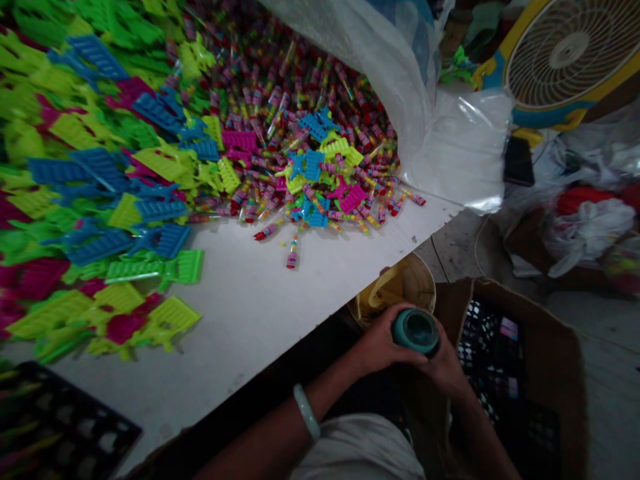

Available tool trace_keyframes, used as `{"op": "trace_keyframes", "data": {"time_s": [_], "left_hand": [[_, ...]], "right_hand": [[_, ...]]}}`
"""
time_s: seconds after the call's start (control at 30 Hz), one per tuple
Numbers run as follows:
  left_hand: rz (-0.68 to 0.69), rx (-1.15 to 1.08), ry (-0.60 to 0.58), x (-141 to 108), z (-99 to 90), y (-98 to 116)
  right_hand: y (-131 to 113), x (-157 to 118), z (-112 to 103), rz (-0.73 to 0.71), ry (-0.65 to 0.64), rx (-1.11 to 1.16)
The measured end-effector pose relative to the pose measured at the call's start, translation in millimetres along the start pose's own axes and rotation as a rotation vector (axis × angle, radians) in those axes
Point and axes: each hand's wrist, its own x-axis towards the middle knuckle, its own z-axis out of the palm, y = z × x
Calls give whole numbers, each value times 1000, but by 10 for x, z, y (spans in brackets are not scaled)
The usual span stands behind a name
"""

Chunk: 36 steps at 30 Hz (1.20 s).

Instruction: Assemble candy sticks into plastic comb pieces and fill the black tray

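Both of my hands are wrapped round a teal, round container with a dark opening on top, beyond the table's edge. My left hand grips its left side, and a pale bangle sits on that forearm. On the other side my right hand holds it, partly hidden behind the container. Small candy-filled tubes with red and pink ends are heaped on the white table. Left of them lies a big pile of green, yellow, blue and pink plastic pieces.
A yellowish bucket stands just past my hands. On the right, a cardboard box holds black trays. A yellow-and-blue fan is at the upper right. Clear plastic drapes over the table's far corner; a black tray lies lower left.
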Motion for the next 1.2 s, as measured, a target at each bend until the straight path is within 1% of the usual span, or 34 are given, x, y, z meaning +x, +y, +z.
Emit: {"op": "trace_keyframes", "data": {"time_s": [0.03,0.1,0.2,0.27,0.37,0.57,0.63,0.7,0.77,0.83,0.9,0.97,1.03,1.1,1.13,1.2], "left_hand": [[56,38,-30,-53,-25,76],[141,78,-46,-139,-63,207],[214,114,-31,-214,-77,323],[237,120,-13,-236,-69,353],[237,101,-1,-247,-73,370],[170,-4,-71,-275,-167,405],[140,-62,-61,-283,-170,409],[90,-191,-3,-282,-133,394],[19,-376,75,-259,-66,352],[-66,-547,119,-205,7,276],[-154,-663,135,-123,62,166],[-250,-735,177,-23,85,30],[-320,-769,248,78,79,-110],[-359,-783,353,173,54,-237],[-362,-786,409,216,39,-291],[-358,-789,514,298,14,-382]], "right_hand": [[-78,6,17,-80,8,-25],[-237,27,44,-217,5,-76],[-422,58,75,-329,-2,-145],[-492,67,94,-356,0,-153],[-536,59,114,-354,-12,-133],[-592,48,117,-406,-24,-162],[-616,45,111,-416,-25,-146],[-617,23,103,-368,12,-123],[-570,-15,101,-293,90,-101],[-468,-44,116,-236,187,-86],[-330,-33,151,-202,264,-99],[-202,26,183,-138,292,-130],[-139,116,170,-53,280,-169],[-180,202,86,25,305,-198],[-237,235,21,54,346,-206],[-377,284,-117,80,469,-211]]}}
